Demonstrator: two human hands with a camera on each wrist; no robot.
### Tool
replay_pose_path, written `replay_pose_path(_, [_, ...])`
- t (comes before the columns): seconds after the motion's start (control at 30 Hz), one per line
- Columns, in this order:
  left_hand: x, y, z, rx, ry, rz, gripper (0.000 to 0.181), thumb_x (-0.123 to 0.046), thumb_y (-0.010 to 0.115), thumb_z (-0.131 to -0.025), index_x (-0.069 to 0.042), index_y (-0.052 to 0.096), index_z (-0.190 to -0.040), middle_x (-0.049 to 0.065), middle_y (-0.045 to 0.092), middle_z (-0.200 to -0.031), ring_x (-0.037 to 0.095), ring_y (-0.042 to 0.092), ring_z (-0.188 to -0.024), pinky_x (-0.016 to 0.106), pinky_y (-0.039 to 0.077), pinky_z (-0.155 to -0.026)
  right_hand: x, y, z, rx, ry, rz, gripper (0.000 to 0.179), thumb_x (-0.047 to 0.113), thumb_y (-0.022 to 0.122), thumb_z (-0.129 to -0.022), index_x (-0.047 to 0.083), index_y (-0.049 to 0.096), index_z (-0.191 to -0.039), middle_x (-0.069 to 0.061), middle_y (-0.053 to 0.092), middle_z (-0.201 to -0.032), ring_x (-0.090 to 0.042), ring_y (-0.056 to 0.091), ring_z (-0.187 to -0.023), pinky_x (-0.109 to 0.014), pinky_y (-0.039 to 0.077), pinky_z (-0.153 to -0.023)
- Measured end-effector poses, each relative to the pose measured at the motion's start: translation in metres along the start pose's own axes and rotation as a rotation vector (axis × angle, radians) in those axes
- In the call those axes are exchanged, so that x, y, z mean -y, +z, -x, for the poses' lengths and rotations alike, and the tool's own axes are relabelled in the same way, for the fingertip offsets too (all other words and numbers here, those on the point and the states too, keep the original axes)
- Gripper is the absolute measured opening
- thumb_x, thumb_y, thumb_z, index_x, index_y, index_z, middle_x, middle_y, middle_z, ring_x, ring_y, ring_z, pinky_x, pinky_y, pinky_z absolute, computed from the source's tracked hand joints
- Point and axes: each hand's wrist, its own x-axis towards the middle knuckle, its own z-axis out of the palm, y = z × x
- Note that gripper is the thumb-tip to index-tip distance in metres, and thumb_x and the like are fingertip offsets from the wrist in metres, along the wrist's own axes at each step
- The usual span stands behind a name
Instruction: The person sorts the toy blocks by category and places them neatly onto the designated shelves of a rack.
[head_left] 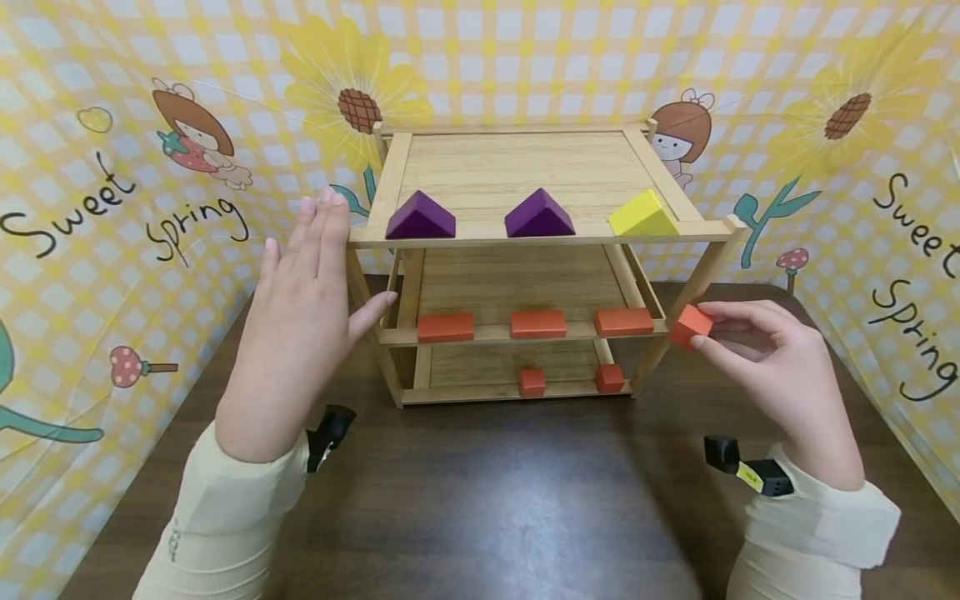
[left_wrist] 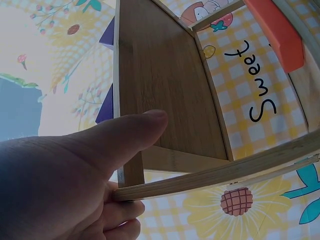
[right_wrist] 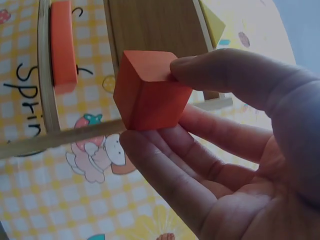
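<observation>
Between thumb and fingers, my right hand (head_left: 780,358) pinches an orange cube block (right_wrist: 152,95), held beside the right post of a wooden three-tier shelf (head_left: 540,240). My left hand (head_left: 300,325) has its fingers straight and lies against the shelf's top left corner, thumb pointing toward the rack. Along the front of the top tier stand two purple triangular blocks (head_left: 422,218) and a yellow triangular block (head_left: 643,215). The middle tier carries three orange rectangular blocks (head_left: 537,324). On the bottom tier sit two small orange cubes (head_left: 532,382), one near the centre and one at the right.
The shelf stands on a dark wooden table (head_left: 510,492). A yellow checked cloth (head_left: 510,67) with flowers and lettering surrounds it at the back and both sides. A small black device (head_left: 750,473) is strapped to the right wrist.
</observation>
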Motion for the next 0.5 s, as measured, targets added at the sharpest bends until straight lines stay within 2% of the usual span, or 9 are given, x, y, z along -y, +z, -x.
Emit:
replay_pose_path(0.3, [0.001, -0.001, -0.001, 0.020, -0.014, 0.013, 0.095, -0.032, 0.076, -0.092, -0.001, 0.018, -0.160, 0.017, 0.017, -0.167, 0.031, 0.015, -0.154, 0.067, 0.018, -0.117, 0.007, 0.013, 0.000, 0.047, -0.072, -0.048, 0.036, -0.007, 0.078, -0.084, -0.004, 0.071, -0.119, 0.002, 0.065, -0.110, -0.004, 0.065, -0.102, -0.015, 0.054, -0.082])
replay_pose_path(0.5, [0.000, -0.001, -0.001, 0.020, -0.011, 0.023, 0.095, -0.033, 0.076, -0.092, -0.001, 0.018, -0.160, 0.017, 0.016, -0.167, 0.032, 0.015, -0.154, 0.067, 0.016, -0.117, 0.012, 0.023, 0.001, 0.070, -0.108, -0.086, 0.035, -0.009, 0.077, -0.083, -0.003, 0.072, -0.117, -0.002, 0.065, -0.109, -0.005, 0.068, -0.098, -0.019, 0.056, -0.083])
